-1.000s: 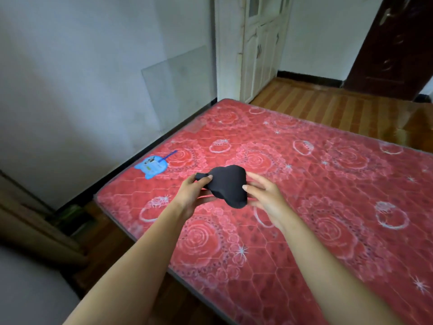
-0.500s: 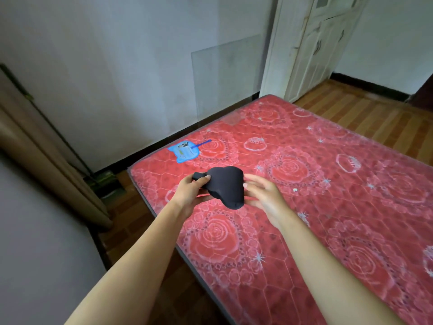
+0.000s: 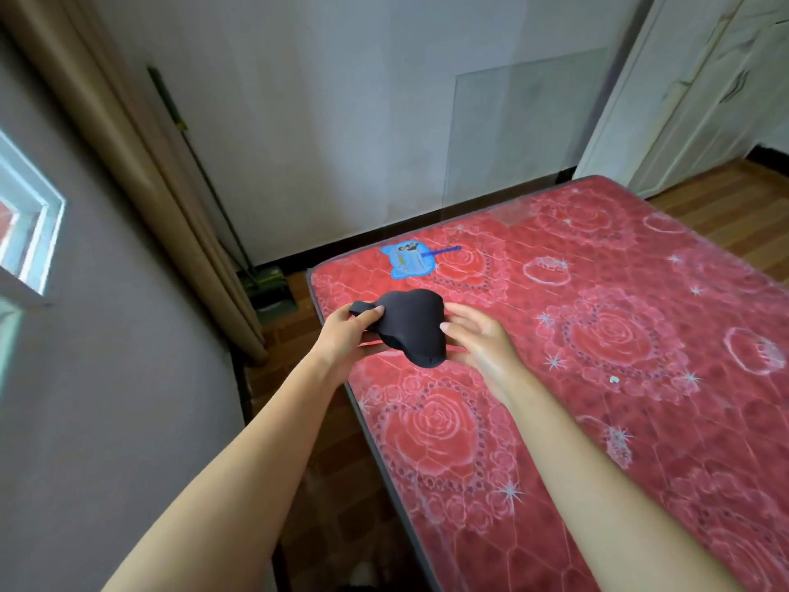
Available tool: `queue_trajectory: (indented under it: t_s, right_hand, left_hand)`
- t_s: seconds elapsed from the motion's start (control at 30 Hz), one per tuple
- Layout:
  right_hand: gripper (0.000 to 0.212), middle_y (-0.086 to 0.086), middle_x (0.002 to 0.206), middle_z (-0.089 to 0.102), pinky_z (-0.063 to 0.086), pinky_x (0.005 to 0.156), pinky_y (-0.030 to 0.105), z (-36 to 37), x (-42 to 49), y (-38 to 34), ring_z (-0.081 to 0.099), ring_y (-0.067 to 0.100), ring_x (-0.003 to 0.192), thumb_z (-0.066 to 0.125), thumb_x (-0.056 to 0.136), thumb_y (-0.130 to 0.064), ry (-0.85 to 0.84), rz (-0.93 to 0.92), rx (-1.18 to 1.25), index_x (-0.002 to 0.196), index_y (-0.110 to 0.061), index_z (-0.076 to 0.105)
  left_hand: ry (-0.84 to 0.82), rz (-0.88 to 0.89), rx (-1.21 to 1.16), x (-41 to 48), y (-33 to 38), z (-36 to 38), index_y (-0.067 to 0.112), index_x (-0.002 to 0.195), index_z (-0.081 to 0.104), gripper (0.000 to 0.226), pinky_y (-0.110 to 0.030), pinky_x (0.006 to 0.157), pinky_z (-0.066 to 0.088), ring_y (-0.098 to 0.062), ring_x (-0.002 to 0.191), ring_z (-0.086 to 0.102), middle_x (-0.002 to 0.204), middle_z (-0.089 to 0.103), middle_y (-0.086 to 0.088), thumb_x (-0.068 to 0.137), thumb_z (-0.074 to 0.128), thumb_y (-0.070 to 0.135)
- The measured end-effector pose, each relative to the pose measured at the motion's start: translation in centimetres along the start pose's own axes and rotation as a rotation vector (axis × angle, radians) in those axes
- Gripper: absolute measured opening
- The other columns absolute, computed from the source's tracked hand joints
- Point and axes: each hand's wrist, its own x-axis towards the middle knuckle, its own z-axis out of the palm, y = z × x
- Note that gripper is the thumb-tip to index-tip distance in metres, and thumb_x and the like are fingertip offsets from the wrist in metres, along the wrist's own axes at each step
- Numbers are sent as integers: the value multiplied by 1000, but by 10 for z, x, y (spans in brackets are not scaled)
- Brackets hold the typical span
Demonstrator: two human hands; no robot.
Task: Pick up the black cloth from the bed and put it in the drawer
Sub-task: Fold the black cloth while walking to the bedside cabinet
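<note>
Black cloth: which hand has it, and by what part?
Left hand pinches the black cloth at its left end; right hand supports its right side.

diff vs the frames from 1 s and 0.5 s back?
The view swung left: the curtain and window came in, the dark door left. Unchanged: left hand pinches the black cloth, right hand cups it above the bed; blue fan lies there.

Home bedroom, bed (image 3: 640, 420), curtain (image 3: 141, 164), wardrobe (image 3: 691, 87)
</note>
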Motion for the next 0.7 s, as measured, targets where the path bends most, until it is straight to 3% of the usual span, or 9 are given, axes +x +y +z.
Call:
queue_trajectory:
  t_s: [0.13, 0.27, 0.37, 0.57, 0.7]
  right_hand:
    - [37, 5, 108, 61, 55, 56, 17, 29, 28, 3, 62, 13, 85, 52, 88, 0, -49, 11, -14, 124, -10, 52]
    - [39, -1, 100, 63, 55, 54, 18, 63, 64, 3, 63, 10, 80, 53, 87, 0, -82, 25, -12, 125, -8, 50]
    - [40, 6, 112, 59, 56, 57, 20, 93, 103, -2, 62, 18, 88, 53, 88, 0, -86, 17, -24, 127, -7, 48]
    - [40, 9, 115, 58, 54, 61, 23, 161, 188, -24, 59, 22, 96, 53, 87, -1, -52, -15, -17, 126, -8, 49]
    - [38, 3, 110, 58, 55, 62, 22, 197, 233, -36, 60, 21, 98, 55, 87, -2, -44, -19, -12, 124, -11, 51]
  left_hand:
    - [60, 4, -19, 17, 2, -32, 8, 100, 56, 13, -42, 79, 54, -24, 74, 63, 91, 62, -11, 88, 57, 13]
    - [92, 10, -27, 48, 13, -65, 9, 98, 57, 11, -37, 69, 58, -23, 73, 64, 90, 63, -10, 88, 58, 14]
    - [112, 14, -31, 82, 31, -90, 10, 95, 57, 9, -35, 65, 56, -22, 69, 63, 86, 62, -8, 87, 58, 15]
    - [121, 29, -10, 158, 81, -143, 16, 90, 59, 3, -51, 88, 51, -31, 83, 59, 94, 61, -11, 87, 59, 17]
    - [129, 36, -10, 201, 108, -171, 16, 90, 59, 3, -52, 93, 48, -30, 87, 56, 92, 60, -9, 88, 58, 16]
